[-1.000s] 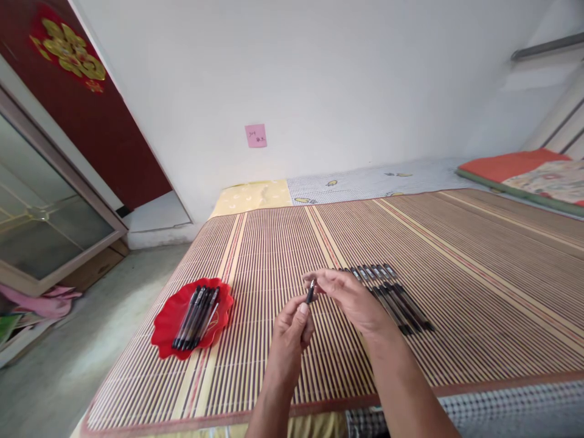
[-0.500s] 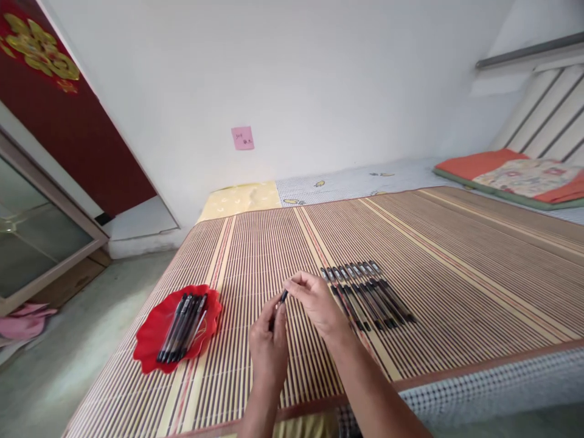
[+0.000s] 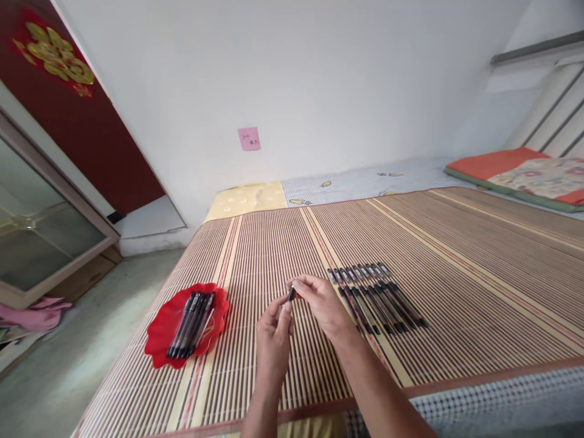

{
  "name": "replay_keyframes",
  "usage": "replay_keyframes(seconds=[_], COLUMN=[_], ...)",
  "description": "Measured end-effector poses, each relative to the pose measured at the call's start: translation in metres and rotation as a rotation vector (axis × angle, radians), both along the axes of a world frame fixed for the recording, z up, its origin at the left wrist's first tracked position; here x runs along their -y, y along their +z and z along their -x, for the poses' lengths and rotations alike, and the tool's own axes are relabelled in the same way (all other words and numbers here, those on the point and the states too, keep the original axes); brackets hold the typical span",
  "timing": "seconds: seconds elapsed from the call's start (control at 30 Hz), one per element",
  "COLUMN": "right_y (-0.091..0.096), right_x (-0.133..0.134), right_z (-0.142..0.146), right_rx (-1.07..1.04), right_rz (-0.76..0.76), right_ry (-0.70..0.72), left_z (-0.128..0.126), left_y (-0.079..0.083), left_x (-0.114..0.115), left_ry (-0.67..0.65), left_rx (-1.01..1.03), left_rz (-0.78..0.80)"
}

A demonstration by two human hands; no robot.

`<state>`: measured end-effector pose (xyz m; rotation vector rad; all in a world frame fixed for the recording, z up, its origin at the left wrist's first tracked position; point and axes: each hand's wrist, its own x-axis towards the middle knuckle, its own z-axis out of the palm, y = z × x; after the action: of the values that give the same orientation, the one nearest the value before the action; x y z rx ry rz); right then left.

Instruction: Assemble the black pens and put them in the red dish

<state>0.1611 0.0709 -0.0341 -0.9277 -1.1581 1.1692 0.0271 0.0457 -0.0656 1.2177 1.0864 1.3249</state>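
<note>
My left hand [image 3: 275,325] is closed round a dark pen [image 3: 291,294], whose upper part sticks out past the fingers. The pinched fingers of my right hand [image 3: 322,303] are at the pen's top end, and what exactly they grip there is hidden. To the right, several pens without caps [image 3: 383,307] lie side by side, their black ends towards me. Just beyond them runs a row of pen caps [image 3: 358,272]. On the left, a red scalloped plate [image 3: 157,325] holds several capped pens [image 3: 190,325] and a thin pale stick-like item [image 3: 207,321].
A striped bamboo mat [image 3: 274,243] covers the bed under everything. A folded orange and floral quilt [image 3: 515,161] lies at the back right. A pink note [image 3: 249,139] is stuck to the wall. The bed's left edge drops to the floor [image 3: 104,322].
My view has swung a little to the left. Both hands stay together, with the pen's dark upper part showing more clearly between them. The plate and rows look unchanged.
</note>
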Motion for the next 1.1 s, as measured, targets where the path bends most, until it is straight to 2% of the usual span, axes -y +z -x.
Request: replay_keyframes(seconds=[0.03, 0.1, 0.17, 0.23, 0.3, 0.4, 0.57, 0.8, 0.97, 1.1], right_y=[0.0, -0.001, -0.004, -0.011, -0.019, -0.029, -0.032, -0.036, -0.036, -0.043], right_x=[-0.001, -0.003, -0.006, -0.01, -0.012, -0.013, -0.015, -0.019, -0.019, -0.021], right_z=[-0.001, -0.007, -0.017, -0.03, -0.042, -0.052, -0.048, -0.042, -0.033, -0.031], right_rx=[0.073, 0.382, 0.773, 1.054, 1.166, 1.3, 1.412, 1.454, 1.39, 1.273], right_rz=[-0.014, -0.02, 0.02, 0.106, 0.189, 0.259, 0.267, 0.253, 0.217, 0.225], right_ry=[-0.018, -0.105, -0.243, -0.371, -0.427, -0.423, -0.324, -0.331, -0.332, -0.356], left_z=[0.0, 0.001, 0.004, 0.006, 0.008, 0.009, 0.008, 0.007, 0.008, 0.008], left_y=[0.001, 0.002, 0.002, 0.001, 0.0, 0.0, 0.0, 0.0, 0.0, 0.0], left_x=[0.001, 0.001, 0.001, -0.001, -0.003, -0.004, -0.004, -0.006, -0.003, -0.002], left_ry=[0.028, 0.073, 0.088, 0.081, 0.072, 0.065, 0.054, 0.068, 0.027, 0.025], left_rx=[-0.039, -0.072, -0.018, 0.079, 0.162, 0.219, 0.244, 0.3, 0.264, 0.249], left_rz=[-0.02, -0.038, -0.012, 0.039, 0.081, 0.11, 0.115, 0.131, 0.097, 0.095])
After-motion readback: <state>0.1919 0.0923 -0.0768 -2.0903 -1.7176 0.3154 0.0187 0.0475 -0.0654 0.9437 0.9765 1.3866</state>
